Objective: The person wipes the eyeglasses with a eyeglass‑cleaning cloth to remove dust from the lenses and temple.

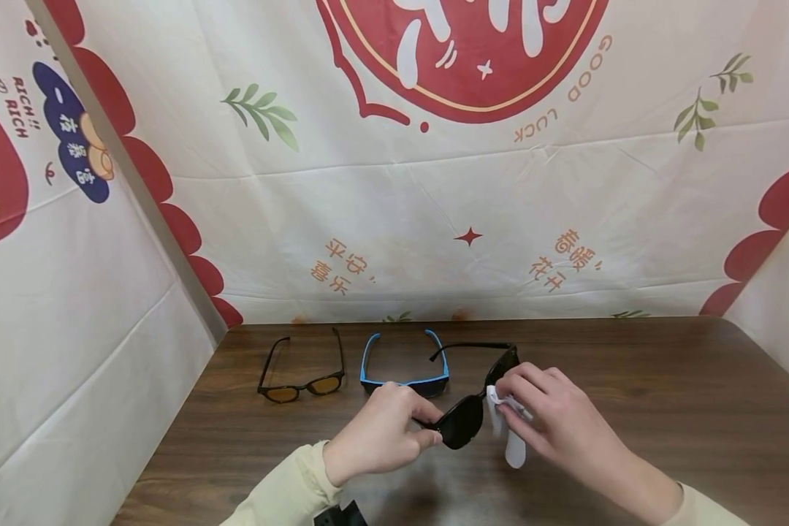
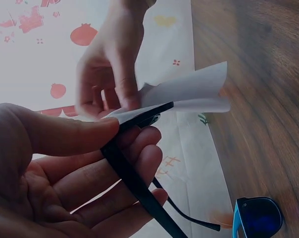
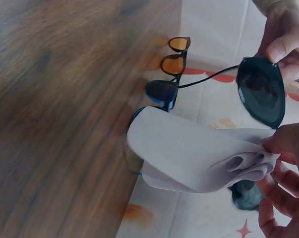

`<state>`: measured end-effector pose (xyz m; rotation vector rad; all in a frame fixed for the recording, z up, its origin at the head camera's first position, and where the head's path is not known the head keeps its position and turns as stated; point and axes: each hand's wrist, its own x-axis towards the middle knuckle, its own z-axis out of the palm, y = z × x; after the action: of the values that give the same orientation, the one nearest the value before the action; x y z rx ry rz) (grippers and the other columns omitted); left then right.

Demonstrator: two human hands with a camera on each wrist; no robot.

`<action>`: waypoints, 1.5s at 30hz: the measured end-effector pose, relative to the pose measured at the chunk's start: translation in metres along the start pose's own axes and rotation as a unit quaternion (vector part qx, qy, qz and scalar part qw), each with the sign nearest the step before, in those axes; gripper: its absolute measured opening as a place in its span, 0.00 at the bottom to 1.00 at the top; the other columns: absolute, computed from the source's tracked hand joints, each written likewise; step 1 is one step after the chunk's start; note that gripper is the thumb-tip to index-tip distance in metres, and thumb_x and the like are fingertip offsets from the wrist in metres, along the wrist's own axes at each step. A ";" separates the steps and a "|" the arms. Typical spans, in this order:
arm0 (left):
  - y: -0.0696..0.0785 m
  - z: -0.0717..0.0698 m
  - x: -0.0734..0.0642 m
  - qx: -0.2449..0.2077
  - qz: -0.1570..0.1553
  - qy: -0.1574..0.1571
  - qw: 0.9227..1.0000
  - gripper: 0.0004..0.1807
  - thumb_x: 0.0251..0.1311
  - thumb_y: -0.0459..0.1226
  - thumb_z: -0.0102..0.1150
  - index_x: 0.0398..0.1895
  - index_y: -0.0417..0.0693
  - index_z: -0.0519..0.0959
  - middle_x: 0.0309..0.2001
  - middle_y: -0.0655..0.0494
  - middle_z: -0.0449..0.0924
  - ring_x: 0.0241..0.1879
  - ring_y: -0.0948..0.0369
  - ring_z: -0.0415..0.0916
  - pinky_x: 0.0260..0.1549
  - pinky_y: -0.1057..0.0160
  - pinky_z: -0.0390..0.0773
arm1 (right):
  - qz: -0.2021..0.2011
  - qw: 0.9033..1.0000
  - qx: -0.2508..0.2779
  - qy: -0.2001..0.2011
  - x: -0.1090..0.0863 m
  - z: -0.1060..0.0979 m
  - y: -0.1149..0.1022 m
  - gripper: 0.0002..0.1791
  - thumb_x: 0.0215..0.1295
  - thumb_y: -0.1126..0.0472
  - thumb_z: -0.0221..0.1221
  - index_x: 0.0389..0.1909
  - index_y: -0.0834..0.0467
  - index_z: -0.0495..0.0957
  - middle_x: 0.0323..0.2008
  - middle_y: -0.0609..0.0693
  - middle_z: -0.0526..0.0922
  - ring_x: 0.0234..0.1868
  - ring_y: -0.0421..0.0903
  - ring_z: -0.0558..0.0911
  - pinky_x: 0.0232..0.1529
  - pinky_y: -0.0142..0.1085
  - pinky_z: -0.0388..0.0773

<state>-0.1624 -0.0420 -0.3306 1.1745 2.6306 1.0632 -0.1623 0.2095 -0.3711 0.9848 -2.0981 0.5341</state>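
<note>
Black sunglasses [image 1: 463, 424] with dark lenses are held above the table, arms unfolded. My left hand [image 1: 384, 431] pinches them at one outer corner between thumb and fingers; in the left wrist view, one black arm [image 2: 134, 183] of the glasses runs across the fingers. My right hand [image 1: 565, 416] grips a bunched white cloth [image 1: 516, 449] close to the bridge and the other lens. Part of the cloth hangs loose below the fingers. In the right wrist view the near lens [image 3: 261, 91] shows uncovered, while cloth and fingers partly hide the far one.
Blue-and-black sunglasses [image 1: 434, 386] stand behind the left hand on the dark wooden table [image 1: 664, 387]. Left of them are dark-framed glasses with amber lenses [image 1: 283, 394]. A printed white curtain [image 1: 394, 219] hangs behind the table, with another panel at left.
</note>
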 end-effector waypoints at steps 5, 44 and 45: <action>-0.001 -0.001 -0.001 0.001 0.001 -0.003 1.000 0.08 0.50 0.27 0.66 0.30 0.48 0.88 0.26 0.65 0.85 0.16 0.73 0.61 0.21 0.74 0.61 | 0.012 0.999 -0.039 0.005 -0.009 0.000 0.013 0.21 0.75 0.45 0.42 0.34 0.53 0.77 0.34 0.39 0.77 0.29 0.38 0.75 0.33 0.36 0.69; 0.011 -0.017 0.002 0.066 0.056 0.049 0.995 0.05 0.57 0.26 0.62 0.30 0.43 0.78 0.21 0.61 0.76 0.16 0.73 0.60 0.18 0.74 0.62 | 0.059 0.997 -0.039 -0.002 -0.032 0.004 0.005 0.22 0.74 0.42 0.40 0.33 0.51 0.77 0.34 0.35 0.76 0.29 0.36 0.73 0.32 0.31 0.69; 0.013 -0.018 0.003 0.070 0.062 0.057 0.994 0.05 0.56 0.26 0.62 0.29 0.43 0.78 0.20 0.63 0.74 0.16 0.73 0.59 0.18 0.74 0.61 | 0.062 0.997 -0.039 -0.008 -0.033 0.003 0.004 0.23 0.74 0.42 0.40 0.33 0.50 0.77 0.34 0.35 0.75 0.29 0.35 0.73 0.32 0.30 0.69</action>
<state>-0.1622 -0.0441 -0.3081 1.3592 2.7921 1.0066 -0.1521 0.2261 -0.3987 0.8217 -2.1886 0.5038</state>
